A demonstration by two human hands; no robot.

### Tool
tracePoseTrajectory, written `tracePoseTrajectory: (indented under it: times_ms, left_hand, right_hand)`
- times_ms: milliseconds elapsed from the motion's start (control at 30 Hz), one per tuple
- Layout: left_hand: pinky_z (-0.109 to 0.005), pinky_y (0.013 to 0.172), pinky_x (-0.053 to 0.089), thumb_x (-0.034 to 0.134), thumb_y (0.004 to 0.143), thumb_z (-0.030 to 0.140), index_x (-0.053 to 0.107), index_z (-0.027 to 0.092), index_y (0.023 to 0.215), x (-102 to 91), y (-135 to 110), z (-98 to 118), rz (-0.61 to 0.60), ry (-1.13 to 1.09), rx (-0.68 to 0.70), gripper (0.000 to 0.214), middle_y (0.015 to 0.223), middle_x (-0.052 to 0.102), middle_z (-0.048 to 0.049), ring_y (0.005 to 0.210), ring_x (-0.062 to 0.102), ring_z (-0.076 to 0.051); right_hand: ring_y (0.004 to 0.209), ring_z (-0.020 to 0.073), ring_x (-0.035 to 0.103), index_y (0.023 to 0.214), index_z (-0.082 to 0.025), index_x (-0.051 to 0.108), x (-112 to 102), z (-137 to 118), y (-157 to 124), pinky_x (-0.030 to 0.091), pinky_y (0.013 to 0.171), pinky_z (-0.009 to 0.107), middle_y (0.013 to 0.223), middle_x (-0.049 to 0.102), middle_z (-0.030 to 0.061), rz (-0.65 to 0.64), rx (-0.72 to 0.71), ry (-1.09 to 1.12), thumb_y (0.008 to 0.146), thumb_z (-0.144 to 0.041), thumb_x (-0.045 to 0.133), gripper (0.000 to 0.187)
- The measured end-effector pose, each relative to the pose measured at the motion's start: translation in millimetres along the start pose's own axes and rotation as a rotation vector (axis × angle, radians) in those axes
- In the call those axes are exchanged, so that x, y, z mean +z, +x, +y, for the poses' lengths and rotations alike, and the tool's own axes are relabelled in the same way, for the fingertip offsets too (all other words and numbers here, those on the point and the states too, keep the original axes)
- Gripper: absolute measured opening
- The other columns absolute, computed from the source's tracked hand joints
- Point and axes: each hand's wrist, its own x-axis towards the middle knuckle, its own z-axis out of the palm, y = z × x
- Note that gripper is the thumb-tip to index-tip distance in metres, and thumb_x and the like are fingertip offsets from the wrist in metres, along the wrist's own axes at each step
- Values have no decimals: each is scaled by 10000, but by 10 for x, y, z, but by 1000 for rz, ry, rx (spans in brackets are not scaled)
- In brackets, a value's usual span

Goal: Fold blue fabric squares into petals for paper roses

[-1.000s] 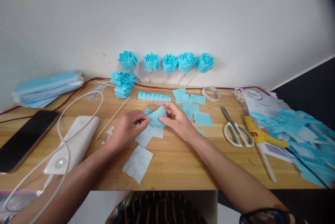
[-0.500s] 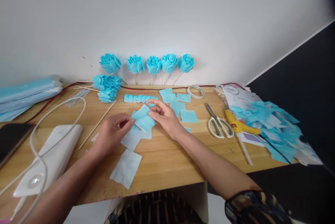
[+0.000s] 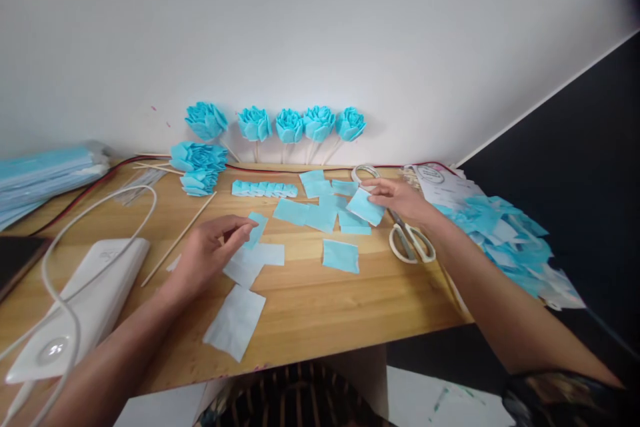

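My right hand [image 3: 400, 200] pinches a light-blue fabric square [image 3: 367, 207] by its right edge, over other blue squares. My left hand [image 3: 217, 247] is closed, thumb against fingertips; whether anything is between them I cannot make out. Just behind its fingertips shows a small blue piece [image 3: 258, 227], partly hidden. Paler squares [image 3: 235, 322] lie to the right of the left hand, nearer the front edge. One blue square [image 3: 341, 256] lies apart in the middle. A pleated blue strip [image 3: 265, 188] lies farther back.
Several blue fabric flowers [image 3: 290, 126] on sticks lean against the wall. Scissors [image 3: 413, 244] and a tape roll [image 3: 365, 172] are near my right hand. A scrap heap [image 3: 515, 240] covers the right end. On the left are a white corded device [image 3: 85, 307] and a thin stick [image 3: 179, 239].
My right hand has moved right with a blue square, away from my left hand, which stays almost in place. Both hands were at the square before. The view has shifted slightly.
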Motion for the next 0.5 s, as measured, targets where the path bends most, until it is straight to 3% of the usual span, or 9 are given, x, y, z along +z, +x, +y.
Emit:
tracePoseTrajectory:
  times_ms: [100, 200, 400, 500]
  left_hand:
    - [-272, 665, 466, 547, 860, 494, 725, 176, 824, 4, 7, -20, 3, 19, -8, 366, 896, 755, -62, 750, 634, -203]
    - [-279, 668, 473, 566, 844, 502, 721, 187, 795, 6, 18, -60, 20, 16, -6, 355, 883, 756, -62, 758, 643, -216]
    - [-272, 678, 473, 560, 861, 505, 733, 194, 848, 1, 31, -132, 65, 24, -25, 357, 891, 744, -61, 796, 651, -218]
    - [-262, 656, 463, 552, 877, 476, 728, 190, 1005, 2, 28, -128, 102, 5, -61, 359, 855, 718, -44, 753, 619, -192]
  right_hand:
    - [743, 196, 652, 1203, -165, 655, -129, 290, 97, 504, 699, 317, 839, 726, 48, 68, -30, -258, 789, -290, 633, 433]
    - [808, 198, 663, 1223, -172, 650, -112, 387, 148, 499, 745, 315, 924, 736, 67, 136, -84, -516, 829, -215, 584, 402]
    - [1026, 253, 636, 1268, -176, 624, -13, 276, 92, 463, 861, 353, 1142, 704, 130, 142, -201, -1004, 869, -165, 579, 402]
    - [1073, 293, 598, 1273, -171, 621, 10, 88, 14, 425, 900, 395, 1184, 675, 152, 146, -314, -1226, 897, -165, 536, 385]
